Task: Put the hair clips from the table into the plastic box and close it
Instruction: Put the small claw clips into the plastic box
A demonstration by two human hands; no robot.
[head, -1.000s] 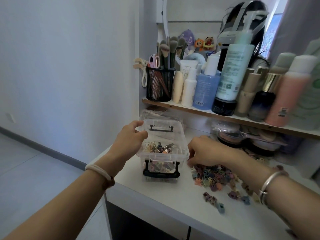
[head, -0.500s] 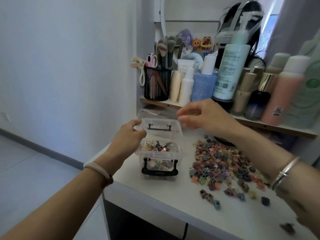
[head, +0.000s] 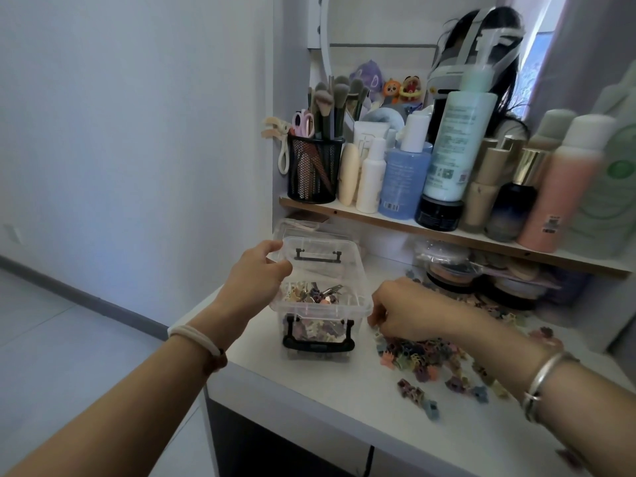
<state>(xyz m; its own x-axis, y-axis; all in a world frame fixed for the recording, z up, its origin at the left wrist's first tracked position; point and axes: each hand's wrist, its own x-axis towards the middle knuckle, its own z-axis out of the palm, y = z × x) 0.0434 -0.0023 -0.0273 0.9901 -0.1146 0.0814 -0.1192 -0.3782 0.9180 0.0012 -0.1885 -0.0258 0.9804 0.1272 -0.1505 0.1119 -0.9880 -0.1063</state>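
Left hand (head: 256,274) grips the clear plastic box (head: 323,313) by its rim; right hand (head: 407,308) curls into small multicoloured hair clips (head: 425,356) beneath it (pinch hidden). A hasty scoop could scatter them floorward.

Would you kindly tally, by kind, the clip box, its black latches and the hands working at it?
Plastic box: 1
Black latches: 2
Hands: 2, left hand and right hand
Total: 5
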